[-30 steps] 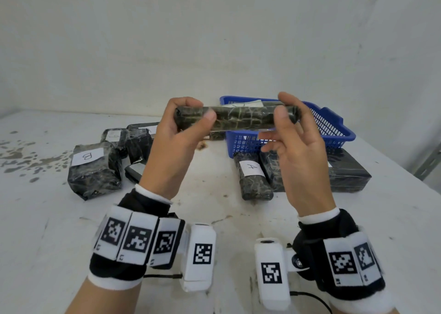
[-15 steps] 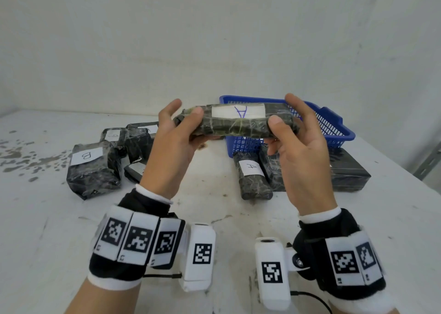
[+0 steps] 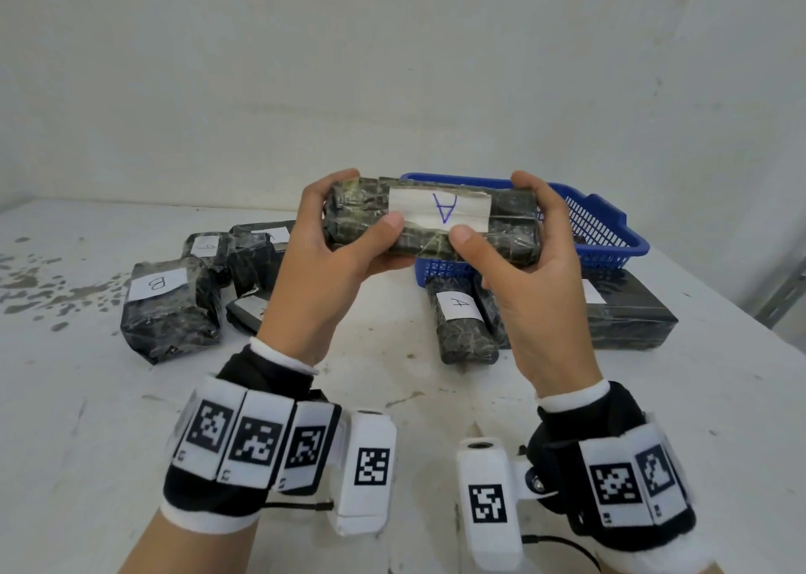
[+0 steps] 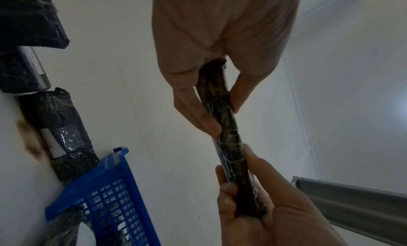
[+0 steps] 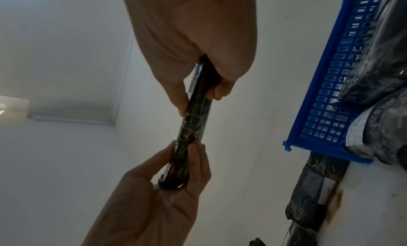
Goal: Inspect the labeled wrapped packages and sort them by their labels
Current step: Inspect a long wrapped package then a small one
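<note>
A long dark wrapped package (image 3: 432, 220) is held level above the table, its white label marked "A" facing me. My left hand (image 3: 362, 207) grips its left end, thumb on the front face and fingers curled over the top. My right hand (image 3: 497, 211) grips the right end the same way. The left wrist view shows the package (image 4: 224, 124) edge-on between both hands. In the right wrist view the package (image 5: 193, 126) is again pinched at both ends.
A package labelled "B" (image 3: 170, 307) lies on the left with other wrapped packages (image 3: 253, 255) behind it. An "A" package (image 3: 462, 325) and a large flat dark package (image 3: 628, 320) lie in front of a blue basket (image 3: 610, 242) that holds more packages.
Both hands have rolled the package toward me, so its label turned from hidden to fully facing me. The thumbs shifted onto the front face. The table's packages have not moved.
</note>
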